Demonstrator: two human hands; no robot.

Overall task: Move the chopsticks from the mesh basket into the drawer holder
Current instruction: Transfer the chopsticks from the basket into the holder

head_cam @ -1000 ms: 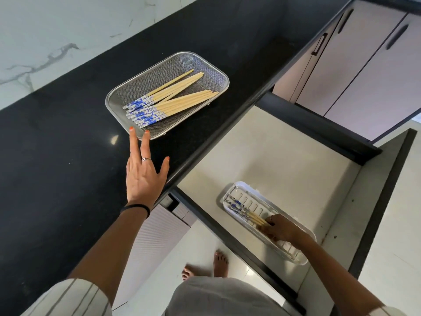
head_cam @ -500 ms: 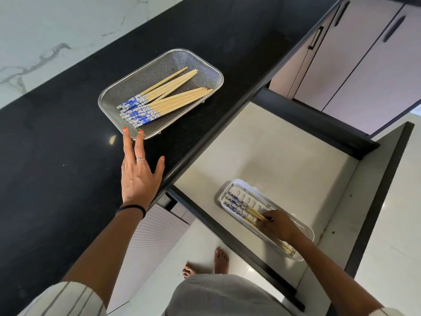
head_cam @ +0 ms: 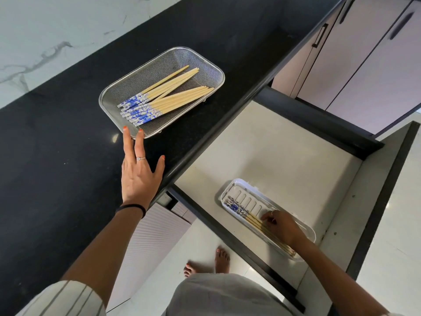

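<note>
Black countertop (head_cam: 57, 156) below marble wall (head_cam: 45, 30), white drawer (head_cam: 262, 156) open underneath.

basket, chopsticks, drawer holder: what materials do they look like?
Mesh basket: fine woven metal mesh with a shiny wire rim, likely stainless steel.
Chopsticks: pale matte shafts, probably bamboo or wood; the blue-and-white patterned ends look printed or lacquered.
Drawer holder: white, glossy, with moulded slots and rounded corners, most likely plastic.
</note>
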